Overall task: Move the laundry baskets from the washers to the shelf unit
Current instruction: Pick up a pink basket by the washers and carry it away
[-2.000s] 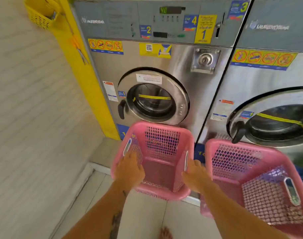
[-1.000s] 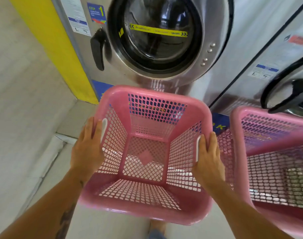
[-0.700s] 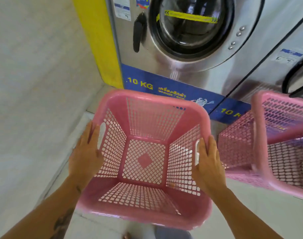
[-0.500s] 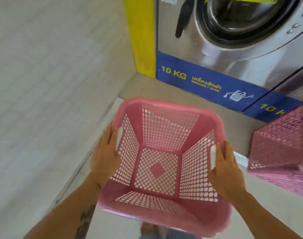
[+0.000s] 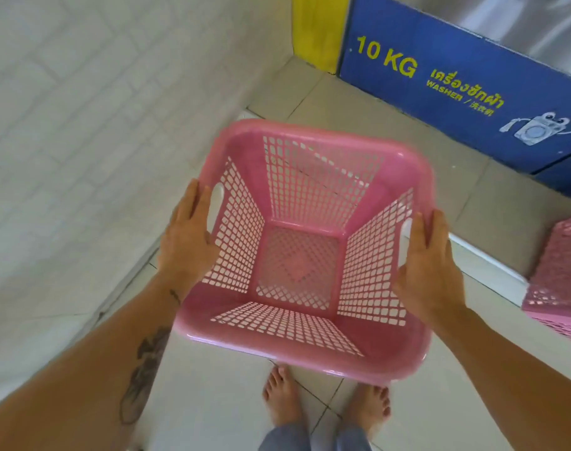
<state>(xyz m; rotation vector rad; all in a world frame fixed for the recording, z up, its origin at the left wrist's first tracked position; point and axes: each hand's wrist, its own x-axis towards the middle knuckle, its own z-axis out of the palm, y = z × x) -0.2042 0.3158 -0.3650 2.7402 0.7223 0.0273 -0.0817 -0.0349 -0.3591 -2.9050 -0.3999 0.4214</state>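
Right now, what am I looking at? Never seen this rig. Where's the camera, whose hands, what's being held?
There is no robot here. A person wears one wide-angle camera on the head, so the single view looks forward and down at their own arms and bare feet.

The left hand and right hand press on opposite sides of a pink basket, next to its handle slots, and hold it above the tiled floor. The basket is empty; you see the floor through its mesh.

Top right is the blue base panel of a washer, marked "10 KG". A second pink basket sits at the right edge, partly cut off. A white wall runs along the left.
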